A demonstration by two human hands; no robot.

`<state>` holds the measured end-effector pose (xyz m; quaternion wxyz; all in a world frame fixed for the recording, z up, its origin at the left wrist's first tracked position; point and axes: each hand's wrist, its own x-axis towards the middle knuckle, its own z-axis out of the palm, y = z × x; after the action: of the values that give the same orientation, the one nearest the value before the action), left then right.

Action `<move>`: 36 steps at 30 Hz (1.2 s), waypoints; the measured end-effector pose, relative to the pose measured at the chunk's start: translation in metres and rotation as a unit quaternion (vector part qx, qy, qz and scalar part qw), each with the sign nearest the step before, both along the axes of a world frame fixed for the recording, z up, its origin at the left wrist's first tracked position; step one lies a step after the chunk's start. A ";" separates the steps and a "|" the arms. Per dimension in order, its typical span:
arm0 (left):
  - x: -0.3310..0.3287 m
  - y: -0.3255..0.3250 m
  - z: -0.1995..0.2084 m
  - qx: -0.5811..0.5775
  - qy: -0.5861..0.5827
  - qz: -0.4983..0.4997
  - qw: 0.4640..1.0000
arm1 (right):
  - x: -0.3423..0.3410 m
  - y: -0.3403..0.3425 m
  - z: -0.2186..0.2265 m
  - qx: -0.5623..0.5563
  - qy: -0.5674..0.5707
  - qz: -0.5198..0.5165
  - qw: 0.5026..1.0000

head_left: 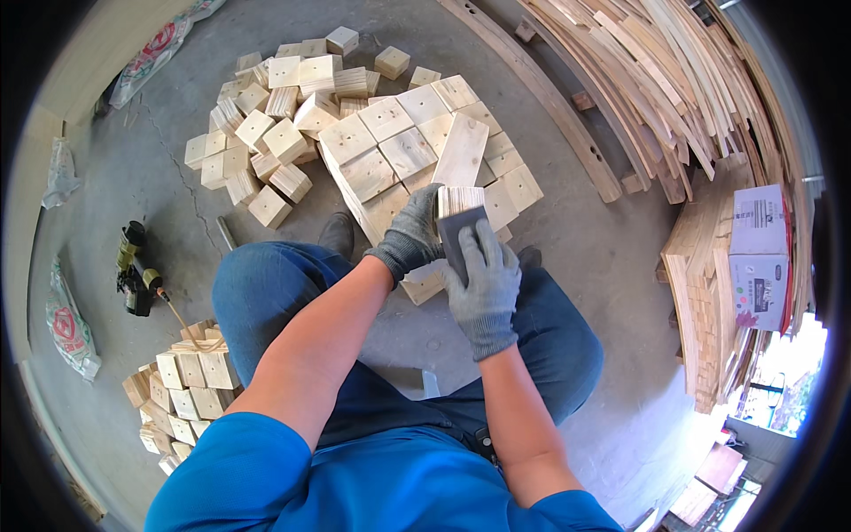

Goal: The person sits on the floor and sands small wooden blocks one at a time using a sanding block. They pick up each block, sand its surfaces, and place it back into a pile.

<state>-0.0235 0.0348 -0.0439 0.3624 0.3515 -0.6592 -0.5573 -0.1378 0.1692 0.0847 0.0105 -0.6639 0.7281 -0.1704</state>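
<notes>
Dark printed lettering and symbols stand on 2 faces of the pale lilac-white rectangular cardboard box (761,257) at right. Red emblems stand on the crumpled white plastic bag (71,326) at left and the elongated white plastic bag (165,46) at upper left. Small print: not legible.

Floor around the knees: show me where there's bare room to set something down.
Bare floor runs between the right knee and the wood stack on the right. Another free patch lies between the loose blocks and the power tool on the left. Crowded: straight ahead, rows of blocks; upper right, long planks.
</notes>
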 end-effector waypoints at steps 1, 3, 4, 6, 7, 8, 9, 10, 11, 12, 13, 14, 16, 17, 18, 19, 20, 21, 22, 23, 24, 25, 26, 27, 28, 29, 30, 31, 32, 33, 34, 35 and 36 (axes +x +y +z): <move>-0.002 0.000 0.006 -0.017 -0.039 0.004 0.999 | -0.002 0.012 -0.006 -0.010 0.003 0.002 1.000; -0.001 0.000 0.009 -0.023 -0.041 -0.005 0.999 | -0.005 0.015 -0.008 -0.020 0.004 0.006 1.000; 0.001 0.000 0.009 -0.026 -0.043 -0.009 0.999 | -0.006 0.011 -0.006 -0.019 0.003 0.007 1.000; 0.005 0.000 0.002 -0.020 -0.022 -0.006 1.000 | -0.005 -0.006 -0.001 -0.017 -0.008 0.003 1.000; 0.004 0.001 -0.006 -0.012 0.004 -0.003 1.000 | -0.006 -0.021 0.002 -0.016 -0.013 -0.004 1.000; 0.005 0.001 -0.015 -0.004 0.031 0.000 1.000 | -0.009 -0.039 0.001 -0.003 -0.017 -0.021 1.000; 0.004 0.002 -0.015 -0.012 0.010 0.001 1.000 | -0.015 -0.057 0.002 -0.001 -0.002 -0.028 1.000; 0.003 0.002 -0.008 -0.022 -0.010 0.002 1.000 | -0.024 -0.075 -0.001 -0.016 0.004 -0.033 0.999; 0.001 0.003 -0.004 -0.033 -0.028 0.003 0.999 | -0.032 -0.092 -0.004 -0.031 0.012 -0.038 0.999; 0.002 0.001 -0.003 -0.031 -0.046 -0.004 0.998 | -0.040 -0.108 -0.003 -0.014 0.012 -0.046 0.999; 0.003 0.000 -0.006 -0.027 -0.035 -0.005 0.999 | -0.046 -0.125 -0.003 0.002 0.008 -0.049 0.999; 0.002 0.000 -0.008 -0.023 -0.024 -0.006 0.999 | -0.048 -0.132 -0.003 0.018 0.005 -0.053 0.998; 0.002 0.000 -0.006 -0.017 -0.008 -0.006 1.000 | -0.047 -0.133 -0.002 0.021 0.009 -0.057 0.998; 0.001 0.000 -0.005 -0.016 -0.004 -0.005 1.000 | -0.046 -0.133 -0.001 0.022 0.011 -0.060 0.998; 0.002 0.001 -0.004 -0.015 -0.001 -0.003 1.000 | -0.044 -0.128 0.000 0.021 0.004 -0.064 0.998; 0.003 0.002 0.002 -0.022 -0.031 0.000 0.999 | -0.042 -0.117 0.001 0.022 -0.001 -0.069 0.997; 0.004 0.001 0.007 -0.030 -0.060 0.003 0.998 | -0.039 -0.104 0.003 0.023 -0.007 -0.075 0.997; 0.008 0.001 0.011 -0.036 -0.092 0.008 0.995 | -0.032 -0.088 0.004 0.032 0.002 -0.077 0.996; 0.010 0.001 0.010 -0.019 -0.087 0.010 0.996 | -0.023 -0.072 0.007 0.039 0.010 -0.076 0.996; 0.009 0.000 0.008 -0.002 -0.080 0.012 0.997 | -0.016 -0.056 0.008 0.046 0.018 -0.076 0.996; 0.008 0.001 0.007 0.015 -0.071 0.011 0.997 | -0.013 -0.039 0.007 0.033 0.011 -0.061 0.998; 0.006 0.002 0.010 0.015 -0.076 0.009 0.997 | -0.013 -0.022 0.005 0.020 0.005 -0.049 0.999; 0.006 0.003 0.014 0.014 -0.081 0.008 0.997 | -0.012 -0.009 0.001 0.008 -0.002 -0.037 0.999; 0.004 0.002 0.020 0.012 -0.084 0.006 0.996 | -0.012 0.001 -0.002 -0.006 0.004 -0.031 1.000; 0.005 0.002 0.022 0.007 -0.091 0.001 0.996 | -0.012 0.009 -0.007 -0.019 0.009 -0.023 1.000; 0.004 0.002 0.021 -0.004 -0.087 0.004 0.996 | -0.012 0.012 -0.010 -0.032 0.013 -0.016 0.999; 0.005 0.001 0.018 -0.015 -0.086 0.008 0.996 | -0.010 0.010 -0.009 -0.036 0.012 -0.010 0.999; 0.007 0.001 0.015 -0.026 -0.086 0.012 0.996 | -0.009 0.004 -0.008 -0.031 0.012 -0.005 0.999; 0.005 0.000 0.004 -0.024 -0.054 0.018 0.998 | -0.009 -0.006 -0.005 -0.025 0.012 0.000 1.000; 0.005 0.000 -0.015 -0.023 -0.026 0.027 0.999 | -0.005 -0.019 0.000 -0.020 0.009 0.009 1.000; 0.004 0.000 -0.017 -0.028 -0.023 0.026 0.999 | -0.005 -0.033 0.005 0.005 0.004 -0.002 1.000; 0.004 0.000 -0.020 -0.032 -0.021 0.028 0.999 | -0.009 -0.050 0.000 -0.019 0.016 0.003 1.000; 0.002 0.000 -0.013 -0.040 -0.046 0.023 0.998 | -0.016 -0.067 -0.002 -0.014 0.016 -0.007 1.000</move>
<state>-0.0218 0.0351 -0.0569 0.3585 0.3769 -0.6886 -0.5052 -0.1535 0.1023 0.0825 -0.0118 -0.6613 0.7306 -0.1695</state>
